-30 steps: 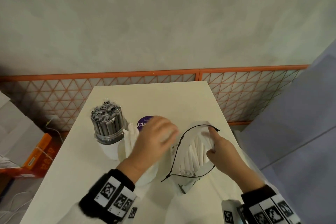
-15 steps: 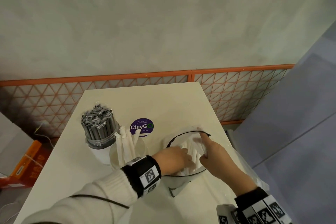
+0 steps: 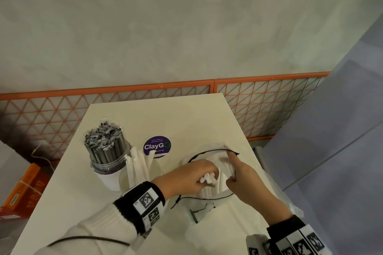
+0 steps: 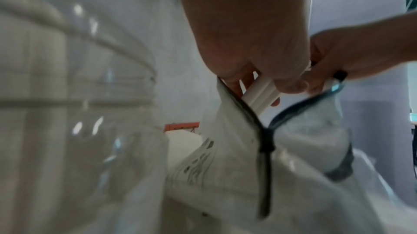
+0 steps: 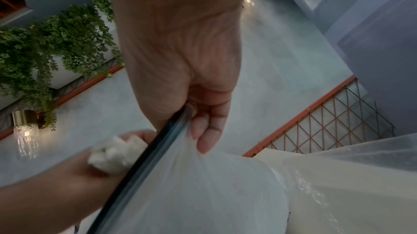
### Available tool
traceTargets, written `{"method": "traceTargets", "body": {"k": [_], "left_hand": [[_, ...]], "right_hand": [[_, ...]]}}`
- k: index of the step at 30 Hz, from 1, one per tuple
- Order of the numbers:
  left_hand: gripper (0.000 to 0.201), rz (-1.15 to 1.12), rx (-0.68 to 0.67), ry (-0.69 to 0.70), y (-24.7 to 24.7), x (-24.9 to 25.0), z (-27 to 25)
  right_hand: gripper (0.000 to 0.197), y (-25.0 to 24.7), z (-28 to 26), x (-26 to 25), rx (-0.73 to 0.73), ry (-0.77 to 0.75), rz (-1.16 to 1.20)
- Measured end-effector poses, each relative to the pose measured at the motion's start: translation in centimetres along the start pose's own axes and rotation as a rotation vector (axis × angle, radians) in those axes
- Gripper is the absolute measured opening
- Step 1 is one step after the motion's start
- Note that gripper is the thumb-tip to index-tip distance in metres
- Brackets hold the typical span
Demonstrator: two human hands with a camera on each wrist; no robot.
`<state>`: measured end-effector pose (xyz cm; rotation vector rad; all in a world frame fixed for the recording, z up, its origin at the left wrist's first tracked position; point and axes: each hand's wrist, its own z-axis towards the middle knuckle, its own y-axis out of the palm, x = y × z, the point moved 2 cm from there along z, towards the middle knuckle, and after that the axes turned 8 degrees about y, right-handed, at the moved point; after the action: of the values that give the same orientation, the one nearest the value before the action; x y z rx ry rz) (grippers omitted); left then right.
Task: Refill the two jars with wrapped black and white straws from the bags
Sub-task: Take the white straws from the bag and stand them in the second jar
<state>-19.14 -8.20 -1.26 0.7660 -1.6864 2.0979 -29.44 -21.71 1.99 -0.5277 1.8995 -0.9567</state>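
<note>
A clear bag [image 3: 209,209] with a black zip rim stands open on the white table [image 3: 178,118], full of wrapped white straws [image 3: 221,182]. My left hand [image 3: 194,178] reaches into its mouth and grips a small bunch of white straws [image 4: 261,95] by their tops. My right hand [image 3: 240,174] pinches the bag's right rim [image 5: 158,141] and holds it open. To the left stands a jar packed with black straws [image 3: 104,147]. Beside it a clear jar [image 3: 141,174] holds a few white straws.
A purple ClayGo sticker [image 3: 157,146] lies on the table behind the jars. An orange lattice railing [image 3: 259,105] runs behind the table. More clear plastic [image 3: 290,203] lies at the table's right edge. An orange box [image 3: 22,188] sits on the floor at left.
My left hand has come across from above the white-straw jar into the bag's mouth and closed on a bunch of white straws. My right hand keeps holding the rim.
</note>
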Motion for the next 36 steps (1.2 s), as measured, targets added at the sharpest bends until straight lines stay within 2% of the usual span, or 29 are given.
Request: {"method": "traceTargets", "body": {"k": [3,8,11,13,18,23,26,30,32,36], "left_hand": [[0.008,-0.276,0.236,-0.084,-1.0,1.0,0.1],[0.016,-0.482,0.873,-0.085,-4.3,2.5,1.0],[0.013,-0.525,1.135,-0.105,-5.9,3.2,1.4],[0.011,-0.595,1.247,-0.114,-6.9,3.7,1.4],[0.016,-0.658,1.324,-0.134,-11.2,6.2,0.1],[0.016,-0.520,1.345,-0.148,-16.0,7.2,-3.0],[0.025,-0.443,1.374,-0.198,-17.1,6.7,-5.1],[0.026,-0.349,1.406,-0.303,-16.0,5.6,-7.2],[0.024,-0.334,1.374,-0.343,-14.4,4.7,-7.8],[0.033,-0.334,1.325,-0.426,-10.2,1.8,-8.5]], "right_hand": [[0.068,-0.2,0.2,-0.1,0.016,0.011,0.009],[0.071,0.2,0.7,-0.8,-0.005,-0.001,0.022],[0.074,0.3,0.6,-1.8,-0.026,-0.038,0.027],[0.074,0.2,0.6,-2.3,-0.029,-0.053,0.015],[0.073,0.3,0.7,-2.5,-0.048,-0.063,-0.008],[0.076,0.5,0.7,-2.6,-0.047,-0.073,0.006],[0.074,0.7,0.9,-2.5,-0.046,-0.079,0.015],[0.074,0.7,1.0,-2.7,-0.042,-0.070,-0.003],[0.074,0.7,1.0,-2.7,-0.025,-0.056,-0.019],[0.075,0.6,0.9,-2.6,0.003,-0.028,-0.048]]}}
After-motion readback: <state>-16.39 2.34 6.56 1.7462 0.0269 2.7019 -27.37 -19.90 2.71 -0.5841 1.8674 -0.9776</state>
